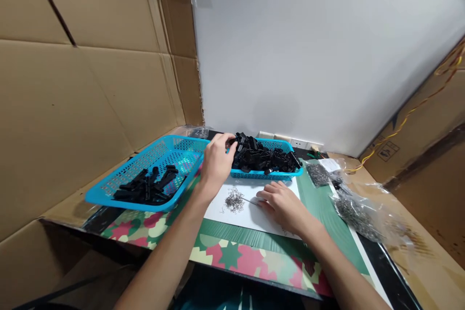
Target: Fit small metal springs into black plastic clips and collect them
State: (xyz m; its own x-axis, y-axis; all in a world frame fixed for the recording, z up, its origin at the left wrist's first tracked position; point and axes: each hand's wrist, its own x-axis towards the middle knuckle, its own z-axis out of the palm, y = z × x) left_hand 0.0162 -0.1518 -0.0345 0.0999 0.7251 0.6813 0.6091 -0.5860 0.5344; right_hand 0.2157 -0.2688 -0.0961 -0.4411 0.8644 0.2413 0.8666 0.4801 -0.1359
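My left hand (216,162) reaches to the left end of the right-hand blue basket (250,174). Its thumb and bent fingers close around a black plastic part (230,143) beside the heap of black plastic parts (261,155); some fingertips are hidden. My right hand (281,206) rests low over a white sheet (218,210), fingers closed on a thin metal tool (250,201). The tool points left, its tip at a small pile of fine metal wire pieces (235,200), perhaps springs. Their exact shape is too small to tell.
Another blue basket (127,203) at left holds several black parts (148,186). Plastic bags of small metal pieces (358,215) lie at right on the green mat (327,218). Cardboard walls (90,92) and a white wall (272,58) enclose the table; a power strip (300,143) lies behind.
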